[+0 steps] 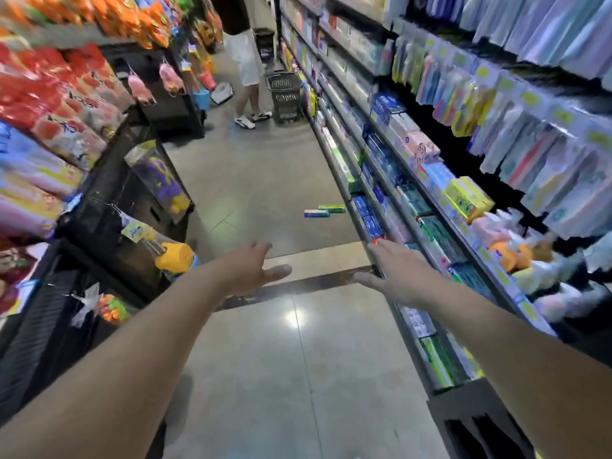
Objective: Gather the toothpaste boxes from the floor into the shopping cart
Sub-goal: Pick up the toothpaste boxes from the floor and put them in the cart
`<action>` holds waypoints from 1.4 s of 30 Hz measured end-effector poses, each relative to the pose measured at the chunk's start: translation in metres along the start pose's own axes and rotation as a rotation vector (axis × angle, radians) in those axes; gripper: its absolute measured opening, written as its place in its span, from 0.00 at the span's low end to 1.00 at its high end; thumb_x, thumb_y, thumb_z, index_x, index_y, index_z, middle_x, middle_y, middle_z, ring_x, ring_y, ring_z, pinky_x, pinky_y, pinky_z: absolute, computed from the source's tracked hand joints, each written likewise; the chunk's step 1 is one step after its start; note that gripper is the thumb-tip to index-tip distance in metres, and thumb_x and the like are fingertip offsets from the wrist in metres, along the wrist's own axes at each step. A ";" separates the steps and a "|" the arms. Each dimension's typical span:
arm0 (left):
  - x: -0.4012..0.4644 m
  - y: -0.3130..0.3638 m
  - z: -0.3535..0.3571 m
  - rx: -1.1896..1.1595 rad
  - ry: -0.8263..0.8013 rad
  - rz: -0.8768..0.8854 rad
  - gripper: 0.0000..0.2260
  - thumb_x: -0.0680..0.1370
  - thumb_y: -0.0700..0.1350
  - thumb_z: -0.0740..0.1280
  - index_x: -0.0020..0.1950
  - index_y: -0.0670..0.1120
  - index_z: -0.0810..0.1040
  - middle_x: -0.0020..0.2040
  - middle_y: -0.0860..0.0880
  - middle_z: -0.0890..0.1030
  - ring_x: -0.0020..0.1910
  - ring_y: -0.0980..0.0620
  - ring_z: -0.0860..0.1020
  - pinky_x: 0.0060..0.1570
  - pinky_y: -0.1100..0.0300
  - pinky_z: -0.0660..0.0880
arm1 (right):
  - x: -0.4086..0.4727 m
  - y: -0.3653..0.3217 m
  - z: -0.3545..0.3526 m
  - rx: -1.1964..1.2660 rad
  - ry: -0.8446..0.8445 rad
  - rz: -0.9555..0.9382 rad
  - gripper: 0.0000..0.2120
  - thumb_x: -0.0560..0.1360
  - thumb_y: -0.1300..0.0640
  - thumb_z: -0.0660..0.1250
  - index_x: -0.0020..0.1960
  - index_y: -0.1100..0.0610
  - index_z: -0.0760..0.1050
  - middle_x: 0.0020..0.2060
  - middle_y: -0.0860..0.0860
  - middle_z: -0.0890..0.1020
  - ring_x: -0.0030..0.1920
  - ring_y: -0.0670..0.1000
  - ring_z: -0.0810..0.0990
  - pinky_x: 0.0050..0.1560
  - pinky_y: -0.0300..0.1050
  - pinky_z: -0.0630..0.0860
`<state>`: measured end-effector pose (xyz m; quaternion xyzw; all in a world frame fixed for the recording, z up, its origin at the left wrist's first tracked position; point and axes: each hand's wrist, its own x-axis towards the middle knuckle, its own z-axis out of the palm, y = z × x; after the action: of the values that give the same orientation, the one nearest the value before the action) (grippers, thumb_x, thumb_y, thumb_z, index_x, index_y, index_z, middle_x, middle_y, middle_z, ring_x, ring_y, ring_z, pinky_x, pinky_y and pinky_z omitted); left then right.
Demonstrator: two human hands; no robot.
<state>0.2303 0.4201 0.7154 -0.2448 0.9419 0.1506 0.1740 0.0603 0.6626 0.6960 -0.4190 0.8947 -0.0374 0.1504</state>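
Shop aisle, polished grey floor (265,180), stocked shelves on both sides: snack bags on your left, toothpaste and toothbrushes on your right. Two toothpaste boxes (324,211) lie flat on the floor just beside the foot of the right-hand shelf (356,207), touching or nearly so, well ahead of you. Your left hand (255,266) and right hand (390,276) are both stretched forward, fingers straight and released, grasping nothing. A black basket on wheels (285,96) stands farther down the aisle by the same shelf, next to a second person (243,58); I cannot tell whether it is the cart meant.

Judgement: you are at the approach step, with nothing gathered. The next move calls for walking up, stooping, and taking hold of the boxes along their long sides.
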 end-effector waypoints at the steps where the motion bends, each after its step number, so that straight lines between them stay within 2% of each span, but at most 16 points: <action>1: 0.011 -0.002 -0.004 -0.001 0.002 -0.006 0.38 0.77 0.68 0.56 0.79 0.46 0.56 0.75 0.43 0.63 0.73 0.44 0.63 0.69 0.51 0.63 | 0.021 0.003 -0.003 -0.006 -0.002 -0.014 0.51 0.65 0.18 0.42 0.76 0.51 0.59 0.72 0.51 0.67 0.72 0.54 0.64 0.70 0.56 0.65; 3: 0.033 -0.008 -0.012 0.005 0.000 -0.009 0.37 0.77 0.67 0.56 0.79 0.46 0.55 0.75 0.43 0.64 0.73 0.43 0.63 0.69 0.50 0.62 | 0.059 0.004 -0.005 -0.016 -0.021 -0.038 0.54 0.62 0.17 0.39 0.76 0.50 0.59 0.73 0.51 0.65 0.74 0.54 0.63 0.72 0.56 0.61; 5: 0.059 -0.020 -0.021 -0.001 -0.002 -0.021 0.37 0.77 0.67 0.57 0.79 0.46 0.55 0.75 0.42 0.63 0.73 0.43 0.62 0.70 0.50 0.62 | 0.095 -0.001 -0.007 -0.015 -0.067 -0.052 0.48 0.69 0.21 0.47 0.79 0.51 0.54 0.78 0.52 0.58 0.77 0.53 0.57 0.76 0.55 0.55; 8: 0.116 -0.047 -0.039 -0.015 -0.021 -0.056 0.39 0.77 0.68 0.56 0.79 0.46 0.54 0.76 0.42 0.62 0.74 0.43 0.62 0.71 0.50 0.61 | 0.158 -0.006 -0.015 -0.069 -0.109 -0.078 0.44 0.74 0.27 0.52 0.80 0.53 0.49 0.79 0.51 0.53 0.78 0.53 0.54 0.76 0.55 0.55; 13: 0.226 -0.098 -0.084 0.016 -0.031 -0.039 0.41 0.75 0.70 0.55 0.79 0.45 0.54 0.76 0.42 0.62 0.75 0.44 0.61 0.72 0.49 0.59 | 0.274 -0.009 -0.031 -0.070 -0.139 -0.044 0.44 0.75 0.28 0.53 0.80 0.53 0.47 0.79 0.52 0.51 0.78 0.53 0.51 0.77 0.54 0.52; 19: 0.358 -0.135 -0.162 0.057 -0.059 0.024 0.39 0.76 0.69 0.56 0.79 0.46 0.55 0.75 0.42 0.64 0.73 0.43 0.64 0.71 0.49 0.62 | 0.397 -0.004 -0.077 -0.057 -0.145 0.057 0.44 0.74 0.28 0.54 0.80 0.54 0.49 0.79 0.52 0.54 0.78 0.53 0.53 0.76 0.54 0.55; 23: 0.438 -0.142 -0.197 0.034 -0.089 0.065 0.40 0.76 0.69 0.57 0.79 0.46 0.54 0.77 0.43 0.61 0.74 0.44 0.62 0.72 0.50 0.61 | 0.466 0.006 -0.100 -0.097 -0.133 0.075 0.42 0.75 0.29 0.53 0.80 0.54 0.50 0.78 0.52 0.56 0.77 0.54 0.56 0.74 0.53 0.57; 27: 0.524 -0.138 -0.221 0.042 -0.111 0.095 0.40 0.75 0.70 0.56 0.79 0.47 0.54 0.77 0.45 0.60 0.74 0.44 0.62 0.72 0.50 0.62 | 0.543 0.033 -0.109 -0.099 -0.152 0.110 0.43 0.75 0.29 0.53 0.80 0.54 0.49 0.79 0.53 0.53 0.78 0.54 0.53 0.76 0.54 0.54; 34: 0.676 -0.118 -0.268 0.021 -0.136 0.079 0.39 0.76 0.69 0.56 0.79 0.48 0.53 0.78 0.46 0.58 0.75 0.45 0.61 0.70 0.51 0.61 | 0.701 0.099 -0.127 -0.092 -0.191 0.088 0.41 0.75 0.30 0.54 0.79 0.54 0.53 0.77 0.53 0.58 0.76 0.53 0.57 0.74 0.51 0.57; 42: 0.834 -0.116 -0.297 -0.018 -0.196 0.033 0.39 0.76 0.69 0.57 0.80 0.48 0.52 0.78 0.44 0.58 0.75 0.43 0.60 0.71 0.48 0.62 | 0.862 0.146 -0.149 -0.108 -0.243 0.012 0.41 0.74 0.29 0.54 0.77 0.56 0.56 0.74 0.54 0.63 0.74 0.55 0.61 0.73 0.52 0.61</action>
<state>-0.4688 -0.1275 0.6230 -0.2152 0.9227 0.1853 0.2608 -0.6130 0.0917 0.6050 -0.4224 0.8731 0.0629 0.2352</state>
